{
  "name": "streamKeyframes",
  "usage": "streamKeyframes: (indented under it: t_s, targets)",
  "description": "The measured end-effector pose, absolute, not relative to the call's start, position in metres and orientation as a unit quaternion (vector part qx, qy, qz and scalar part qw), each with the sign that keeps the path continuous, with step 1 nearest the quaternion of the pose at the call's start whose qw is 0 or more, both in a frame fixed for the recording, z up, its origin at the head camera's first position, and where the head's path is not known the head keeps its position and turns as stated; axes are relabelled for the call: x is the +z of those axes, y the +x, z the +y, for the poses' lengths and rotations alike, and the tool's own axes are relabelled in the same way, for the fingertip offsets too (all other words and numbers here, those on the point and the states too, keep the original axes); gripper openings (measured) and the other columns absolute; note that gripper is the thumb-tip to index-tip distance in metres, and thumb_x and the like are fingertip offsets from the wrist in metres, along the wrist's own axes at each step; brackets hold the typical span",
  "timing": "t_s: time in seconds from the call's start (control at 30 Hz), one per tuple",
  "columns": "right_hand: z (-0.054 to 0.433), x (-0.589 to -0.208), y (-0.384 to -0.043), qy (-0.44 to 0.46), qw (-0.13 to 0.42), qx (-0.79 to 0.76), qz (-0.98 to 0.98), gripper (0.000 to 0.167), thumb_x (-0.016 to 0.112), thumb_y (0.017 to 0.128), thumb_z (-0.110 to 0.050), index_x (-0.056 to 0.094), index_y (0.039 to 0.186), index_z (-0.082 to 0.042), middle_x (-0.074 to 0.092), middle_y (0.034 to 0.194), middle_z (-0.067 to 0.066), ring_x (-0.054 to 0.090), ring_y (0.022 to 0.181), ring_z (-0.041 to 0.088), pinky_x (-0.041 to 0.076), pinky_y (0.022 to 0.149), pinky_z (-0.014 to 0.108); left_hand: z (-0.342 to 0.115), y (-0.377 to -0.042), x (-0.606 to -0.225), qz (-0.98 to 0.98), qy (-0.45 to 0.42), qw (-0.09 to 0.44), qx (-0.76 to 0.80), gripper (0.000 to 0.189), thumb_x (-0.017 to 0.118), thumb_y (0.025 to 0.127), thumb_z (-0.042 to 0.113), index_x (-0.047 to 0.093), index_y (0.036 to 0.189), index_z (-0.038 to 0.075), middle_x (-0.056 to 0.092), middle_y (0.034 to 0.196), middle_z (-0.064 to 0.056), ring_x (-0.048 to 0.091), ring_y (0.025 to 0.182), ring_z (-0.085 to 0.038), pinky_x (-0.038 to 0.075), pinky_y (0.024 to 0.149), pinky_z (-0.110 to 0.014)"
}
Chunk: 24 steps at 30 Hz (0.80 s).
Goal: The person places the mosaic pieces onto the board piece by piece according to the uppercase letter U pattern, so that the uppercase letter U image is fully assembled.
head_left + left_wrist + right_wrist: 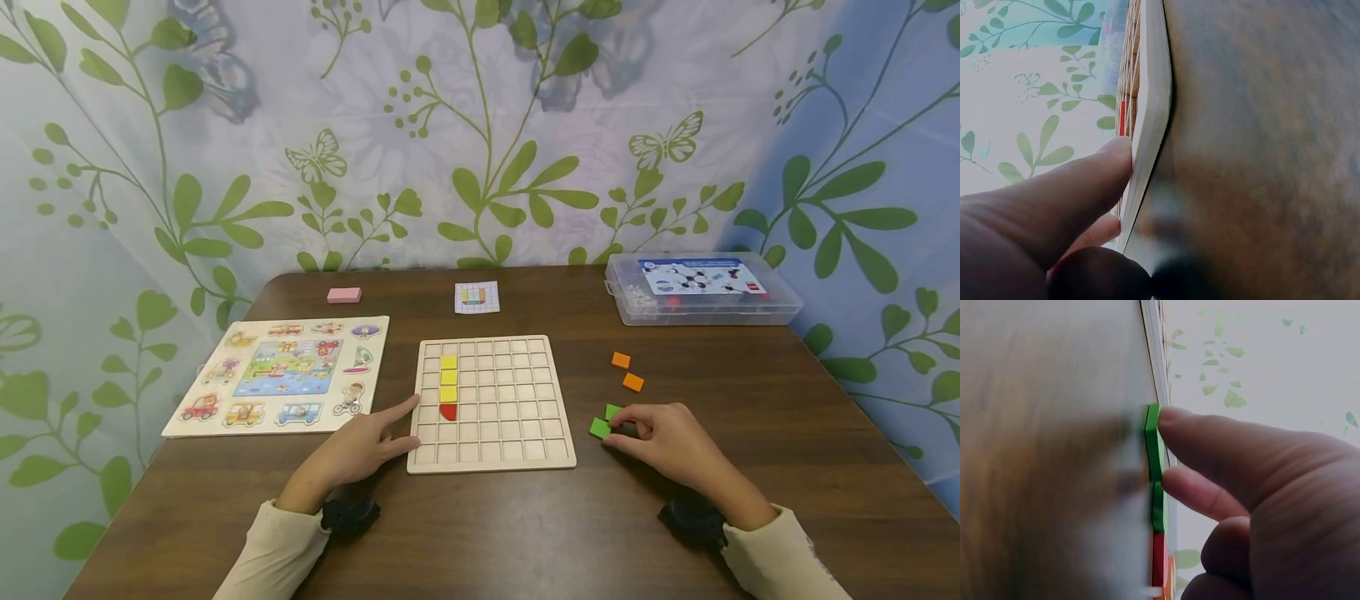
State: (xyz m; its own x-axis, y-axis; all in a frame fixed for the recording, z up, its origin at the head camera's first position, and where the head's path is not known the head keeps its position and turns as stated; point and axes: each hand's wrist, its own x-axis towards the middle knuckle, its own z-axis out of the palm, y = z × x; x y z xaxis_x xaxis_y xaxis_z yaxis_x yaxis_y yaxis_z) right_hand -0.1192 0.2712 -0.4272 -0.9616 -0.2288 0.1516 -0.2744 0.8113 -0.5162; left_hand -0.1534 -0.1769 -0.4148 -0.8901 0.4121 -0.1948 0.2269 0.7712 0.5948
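Note:
A wooden grid board [491, 430] lies mid-table. In its second column sit several yellow square tiles [448, 377], with a red rounded piece [447, 412] just below them. My left hand [360, 450] rests its extended index finger and thumb against the board's left edge. Right of the board, my right hand [671, 446] has thumb and index finger at opposite sides of the nearer green square tile [599, 429], pinching it on the table. Touching that tile is a second green tile [1158, 509], followed by a red piece [1159, 557], mostly hidden by the hand in the head view.
Two orange tiles [621, 360] lie beyond the right hand. A small printed pattern card [477, 297] and a pink block [344, 295] are at the back. On the left is a vehicle picture puzzle [225, 425]; a clear plastic case [705, 312] stands back right.

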Motion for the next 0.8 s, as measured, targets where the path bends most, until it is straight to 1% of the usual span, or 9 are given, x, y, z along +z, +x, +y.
streamKeyframes:
  t_s: [0.17, 0.4, 0.8]
  targets:
    - [0.2688, -0.4298, -0.1198, 0.125, 0.046, 0.273, -0.953, 0.021, 0.087, 0.083, -0.037, 0.077, 0.094, -0.021, 0.036, 0.058, -0.011, 0.034, 0.053, 0.006, 0.028, 0.051, 0.025, -0.1773, -0.1537, -0.4157, 0.927, 0.172, 0.159, 0.292, 0.069, 0.068, 0.099, 0.041, 0.039, 0.159, 0.023, 0.047, 0.059, 0.003, 0.038, 0.051, -0.011, 0.037, 0.053, -0.03]
    - [0.2681, -0.431, -0.1226, 0.106, 0.038, 0.277, -0.954, 0.023, 0.087, 0.083, -0.035, 0.076, 0.096, -0.019, 0.038, 0.058, -0.009, 0.035, 0.053, 0.009, 0.028, 0.051, 0.026, -0.1775, -0.1536, -0.415, 0.927, 0.172, 0.16, 0.292, 0.069, 0.067, 0.099, 0.042, 0.039, 0.16, 0.023, 0.048, 0.06, 0.002, 0.038, 0.051, -0.011, 0.037, 0.053, -0.029]
    - [0.2678, -0.4312, -0.124, 0.102, 0.031, 0.281, -0.954, 0.024, 0.087, 0.083, -0.032, 0.075, 0.098, -0.018, 0.039, 0.059, -0.007, 0.037, 0.053, 0.011, 0.029, 0.052, 0.027, -0.177, -0.1532, -0.4145, 0.928, 0.172, 0.161, 0.288, 0.069, 0.067, 0.099, 0.041, 0.039, 0.16, 0.023, 0.048, 0.06, 0.002, 0.038, 0.051, -0.011, 0.037, 0.054, -0.03]
